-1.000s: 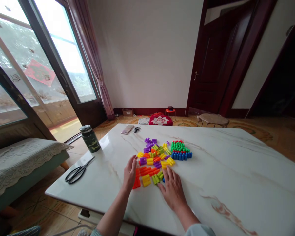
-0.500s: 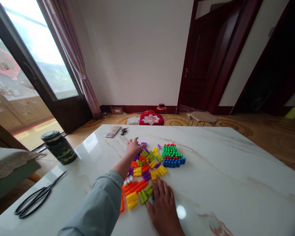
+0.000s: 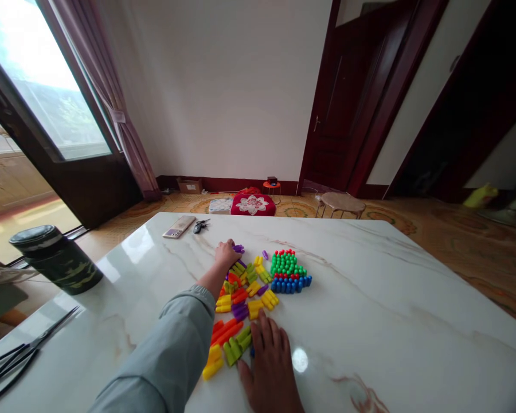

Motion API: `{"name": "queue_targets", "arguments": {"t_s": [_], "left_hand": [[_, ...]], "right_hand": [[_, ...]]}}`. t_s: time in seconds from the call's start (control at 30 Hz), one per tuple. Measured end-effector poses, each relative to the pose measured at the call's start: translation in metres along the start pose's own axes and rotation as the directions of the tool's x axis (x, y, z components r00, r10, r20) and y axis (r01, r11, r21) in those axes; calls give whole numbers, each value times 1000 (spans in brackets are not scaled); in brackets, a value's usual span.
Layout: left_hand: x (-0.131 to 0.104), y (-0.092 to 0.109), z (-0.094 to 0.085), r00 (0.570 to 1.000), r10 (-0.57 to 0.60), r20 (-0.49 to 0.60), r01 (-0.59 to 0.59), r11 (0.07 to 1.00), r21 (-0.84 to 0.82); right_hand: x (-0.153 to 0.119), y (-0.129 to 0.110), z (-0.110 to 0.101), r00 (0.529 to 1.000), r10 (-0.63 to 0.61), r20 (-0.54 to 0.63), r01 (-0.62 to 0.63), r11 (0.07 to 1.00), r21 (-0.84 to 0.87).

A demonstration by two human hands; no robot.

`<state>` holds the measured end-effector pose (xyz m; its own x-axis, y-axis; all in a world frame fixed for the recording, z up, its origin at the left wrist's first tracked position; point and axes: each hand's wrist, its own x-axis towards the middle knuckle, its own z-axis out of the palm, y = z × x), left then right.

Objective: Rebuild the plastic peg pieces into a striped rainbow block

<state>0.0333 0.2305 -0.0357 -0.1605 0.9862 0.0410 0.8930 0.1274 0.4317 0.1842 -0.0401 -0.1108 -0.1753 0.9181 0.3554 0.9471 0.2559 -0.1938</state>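
Observation:
My left hand [image 3: 226, 253] reaches to the far edge of a pile of plastic toy building blocks, its fingers closed on a purple block [image 3: 238, 249]. Part of that block is hidden behind the fingers. Beneath and nearer lie yellow blocks [image 3: 255, 309], orange blocks [image 3: 227, 331] and olive-green blocks [image 3: 237, 346], scattered in joined rows. My right hand [image 3: 272, 362] lies flat on the table with fingers stretched, its fingertips beside the olive-green and yellow blocks. To the right of the pile stands an assembled cluster of green, red and blue blocks [image 3: 289, 271].
On the marble-patterned table [image 3: 370, 310] are a phone [image 3: 179, 227] and keys [image 3: 200, 226] at the far left. A camouflage-patterned canister [image 3: 58, 261] and black-handled scissors [image 3: 28, 350] are at the left. A single purple block [image 3: 265, 254] lies apart. Beyond the table stands a round stool [image 3: 340, 202].
My left hand has closed its fingers on a purple block, where before they were spread above the pile. The view has shifted, moving everything leftward. My right hand stays flat beside the blocks.

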Motion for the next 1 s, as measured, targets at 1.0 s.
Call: {"name": "queue_targets", "arguments": {"t_s": [1.0], "left_hand": [[-284,-75,-13,864,374,-337,-353,927,125]], "right_hand": [[8,-10,-28,1000,12,-22,-11,998,60]]}}
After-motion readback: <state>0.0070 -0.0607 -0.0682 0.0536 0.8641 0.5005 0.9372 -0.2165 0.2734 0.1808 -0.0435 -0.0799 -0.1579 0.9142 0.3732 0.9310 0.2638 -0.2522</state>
